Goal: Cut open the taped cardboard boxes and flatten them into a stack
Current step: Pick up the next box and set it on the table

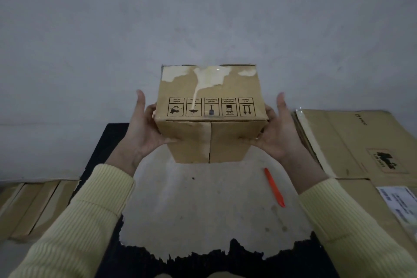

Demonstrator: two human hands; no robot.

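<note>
A small brown cardboard box (211, 110) is held up in the air at the centre of the head view. Its printed handling symbols read upside down, torn pale patches mark its far edge, and a taped seam runs down its near face. My left hand (144, 128) presses the box's left side and my right hand (278, 131) presses its right side, thumbs on the near face. An orange cutter (274, 187) lies on the pale worn surface below, right of centre, apart from both hands.
Flattened cardboard (352, 142) lies in a pile at the right, with a labelled sheet nearer me. More folded cardboard (29, 207) lies at the lower left. A black mat (106, 142) with a worn pale middle covers the work area. A grey wall stands behind.
</note>
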